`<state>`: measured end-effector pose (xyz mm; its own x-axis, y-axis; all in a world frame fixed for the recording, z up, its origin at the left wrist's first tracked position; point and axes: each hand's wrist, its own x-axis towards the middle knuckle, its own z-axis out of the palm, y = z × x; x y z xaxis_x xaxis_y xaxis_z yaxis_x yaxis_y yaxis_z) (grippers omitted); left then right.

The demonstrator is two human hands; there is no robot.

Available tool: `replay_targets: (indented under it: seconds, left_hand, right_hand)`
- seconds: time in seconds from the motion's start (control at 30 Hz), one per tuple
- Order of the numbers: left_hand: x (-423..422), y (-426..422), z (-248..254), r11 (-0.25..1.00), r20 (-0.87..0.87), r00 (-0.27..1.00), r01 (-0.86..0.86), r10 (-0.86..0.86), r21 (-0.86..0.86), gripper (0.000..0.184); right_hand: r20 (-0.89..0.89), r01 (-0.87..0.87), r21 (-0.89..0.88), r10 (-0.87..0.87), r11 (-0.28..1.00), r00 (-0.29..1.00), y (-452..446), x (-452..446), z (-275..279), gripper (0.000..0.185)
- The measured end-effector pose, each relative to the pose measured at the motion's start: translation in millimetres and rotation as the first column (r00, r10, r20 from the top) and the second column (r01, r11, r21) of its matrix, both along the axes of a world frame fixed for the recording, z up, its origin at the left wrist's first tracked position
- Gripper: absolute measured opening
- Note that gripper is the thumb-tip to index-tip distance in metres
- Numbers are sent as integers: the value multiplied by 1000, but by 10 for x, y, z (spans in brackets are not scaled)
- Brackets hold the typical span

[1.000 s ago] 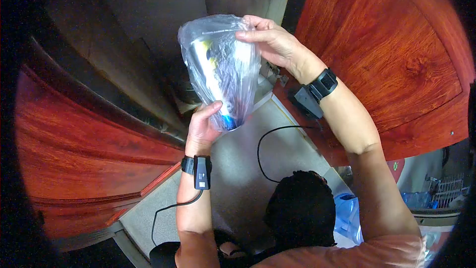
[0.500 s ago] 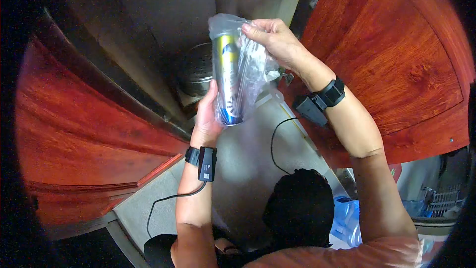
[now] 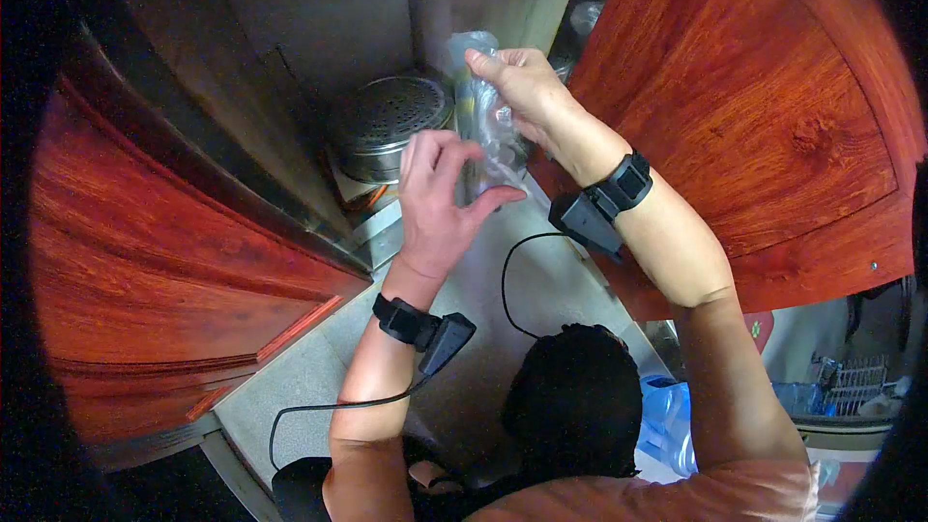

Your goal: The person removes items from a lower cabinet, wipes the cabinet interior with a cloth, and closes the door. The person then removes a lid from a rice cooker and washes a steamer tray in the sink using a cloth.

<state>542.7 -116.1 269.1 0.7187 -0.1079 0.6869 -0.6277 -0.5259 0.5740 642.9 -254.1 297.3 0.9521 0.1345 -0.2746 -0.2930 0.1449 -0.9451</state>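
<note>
A round silver metal pot with perforated top [image 3: 391, 121] stands beyond the bare left hand [image 3: 440, 205], whose grip gapes beside a slim cylindrical can [image 3: 465, 108] inside a clear plastic bag [image 3: 474, 41], pinched near its top by the right hand [image 3: 530, 95].

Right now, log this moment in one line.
right hand: grips plastic bag | left hand: open beside bag | perforated metal pot: beyond left hand
</note>
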Motion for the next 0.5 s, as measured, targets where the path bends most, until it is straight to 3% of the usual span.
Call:
replay_targets:
  seconds: [0.17, 0.2, 0.3, 0.33, 0.4, 0.43, 0.5]
  left_hand:
    - [65, -7, -61, 999, 3, 999, -47, 47, -20, 23]
    - [66, 5, -52, 998, -20, 999, -30, 28, -61, 14]
    - [88, 36, -69, 949, -197, 978, -3, -62, -316, 8]
    - [96, 43, -93, 848, -300, 936, -2, -186, -530, 3]
    - [119, 105, -125, 664, -416, 832, -80, -366, -744, 3]
    - [130, 123, -118, 554, -445, 767, -142, -462, -820, 3]
    - [149, 135, -108, 443, -374, 761, -128, -529, -887, 5]
  right_hand:
    - [35, 6, 7, -6, 1000, 999, 77, 2, -65, 27]
    - [34, 3, 6, -3, 1000, 999, 80, -15, -55, 26]
    - [4, 32, 0, -32, 999, 999, 68, -35, -32, 24]
    - [2, 54, -13, -54, 998, 999, 74, -23, -53, 23]
    - [30, 85, -31, -84, 996, 996, 71, 9, -109, 23]
    - [58, 95, -37, -93, 995, 994, 63, 31, -161, 23]
    - [84, 137, -54, -132, 989, 988, 54, 64, -270, 24]
